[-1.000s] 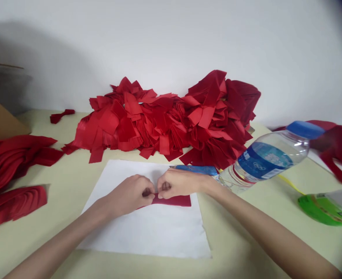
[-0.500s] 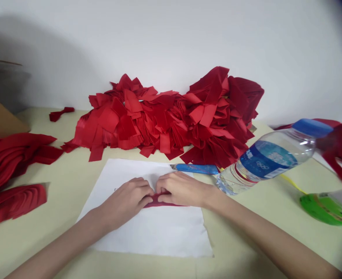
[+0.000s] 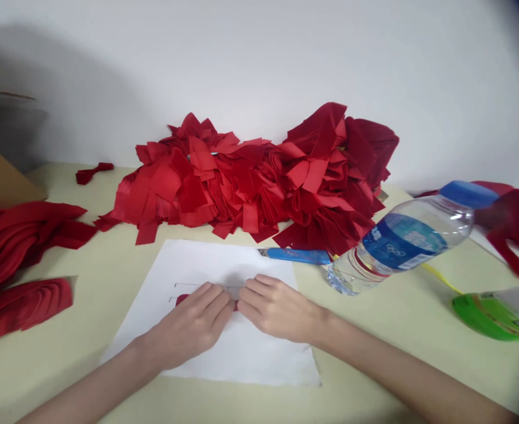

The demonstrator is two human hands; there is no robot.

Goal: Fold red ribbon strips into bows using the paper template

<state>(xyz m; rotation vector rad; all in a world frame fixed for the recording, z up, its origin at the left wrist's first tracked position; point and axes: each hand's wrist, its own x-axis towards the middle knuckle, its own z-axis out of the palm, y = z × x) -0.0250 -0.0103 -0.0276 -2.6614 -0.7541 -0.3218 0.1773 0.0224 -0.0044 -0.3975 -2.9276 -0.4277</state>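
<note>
Over white paper (image 3: 242, 360), red strip (image 3: 182, 300) runs left-right beneath my left hand (image 3: 193, 321) and right hand (image 3: 277, 309), equally near; fingers curled, pinching its middle.

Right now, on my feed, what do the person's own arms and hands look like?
The left hand and right hand are bare, with no glove, ring or watch showing. The left forearm and right forearm look slim and uncovered, with no sleeve in view.

Two hands (image 3: 203, 318) (image 3: 277, 309), one bottle (image 3: 403, 241), one blue cutter (image 3: 298, 256), one paper sheet (image 3: 242, 362), apparently one red strip (image 3: 182, 299)
</note>
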